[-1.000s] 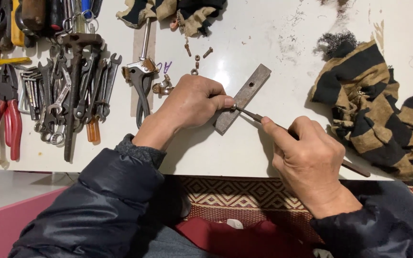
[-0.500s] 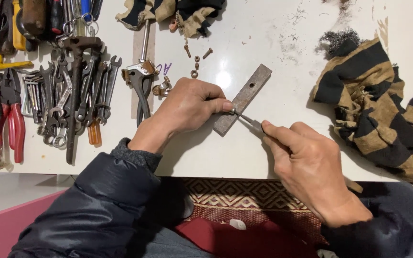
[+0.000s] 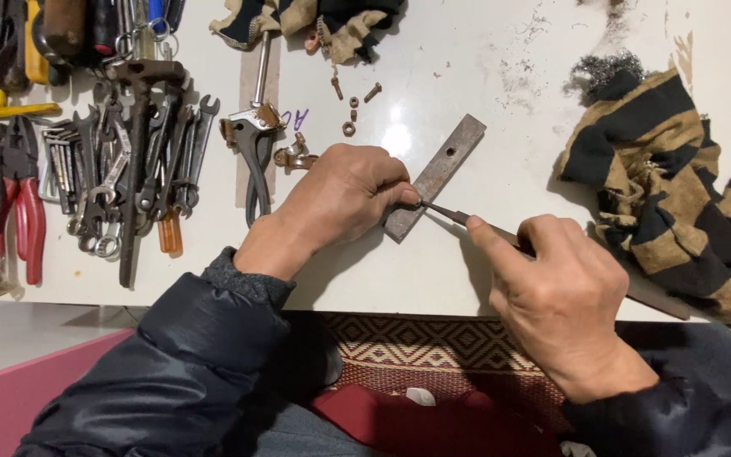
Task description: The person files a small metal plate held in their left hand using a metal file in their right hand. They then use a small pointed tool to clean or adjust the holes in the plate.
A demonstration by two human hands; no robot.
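- Leftward along the white tabletop (image 3: pixel 484 279) the right hand (image 3: pixel 552 296) has slid, gripping a thin file (image 3: pixel 454 215).
- Left hand (image 3: pixel 344 199) pins the flat metal bar (image 3: pixel 437 173); wrenches (image 3: pixel 129 169) and striped cloth (image 3: pixel 662 186) flank it.

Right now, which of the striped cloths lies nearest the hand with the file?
The big striped cloth at the table's right edge, beside the right hand; the other striped cloth lies bunched at the top.

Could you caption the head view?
Left hand steadies a metal bar while the right hand works a file against it.
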